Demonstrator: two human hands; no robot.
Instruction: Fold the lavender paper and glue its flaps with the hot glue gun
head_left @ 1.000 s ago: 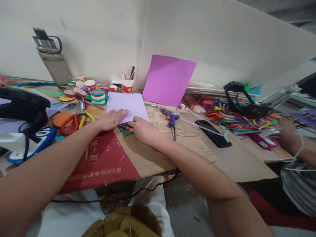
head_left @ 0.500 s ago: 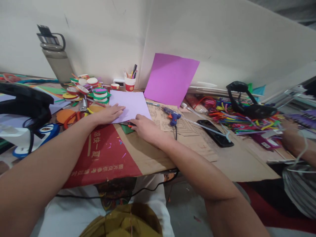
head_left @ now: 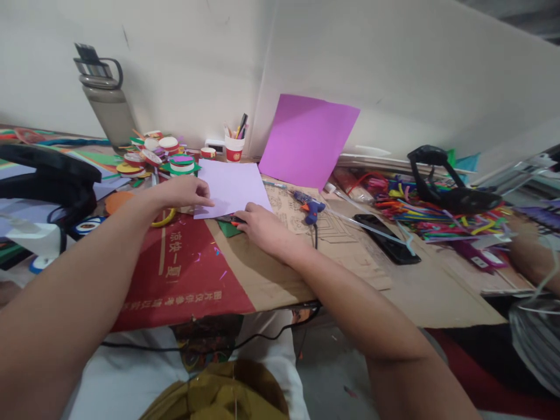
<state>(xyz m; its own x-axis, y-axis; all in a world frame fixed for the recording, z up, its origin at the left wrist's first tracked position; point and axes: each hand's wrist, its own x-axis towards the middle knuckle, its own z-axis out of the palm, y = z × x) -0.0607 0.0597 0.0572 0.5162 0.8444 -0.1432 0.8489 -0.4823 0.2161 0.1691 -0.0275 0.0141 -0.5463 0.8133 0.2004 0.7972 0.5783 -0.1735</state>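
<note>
A sheet of light purple paper [head_left: 231, 184] lies on the cardboard-covered table in front of me. My left hand [head_left: 186, 192] is arched over its left side, fingers curled and thumb stretched to the sheet, with a gap between them. At the lower right edge of the paper, my right hand [head_left: 260, 227] has its fingers closed on a small black and orange tool [head_left: 235, 223], mostly hidden by the fingers and paper. A green piece [head_left: 228, 229] shows under that tool.
A blue glue gun [head_left: 310, 210] and a black phone [head_left: 387, 238] lie to the right. A purple sheet [head_left: 308, 140] leans on the wall. Paper-cup crafts [head_left: 151, 154], a bottle [head_left: 105, 105] and a pen cup [head_left: 235, 147] stand behind. Another person's arm [head_left: 531, 251] is at far right.
My left hand has lifted from lying flat on the light purple paper and drawn back leftward, its fingers now curled. My right hand stays at the lower edge.
</note>
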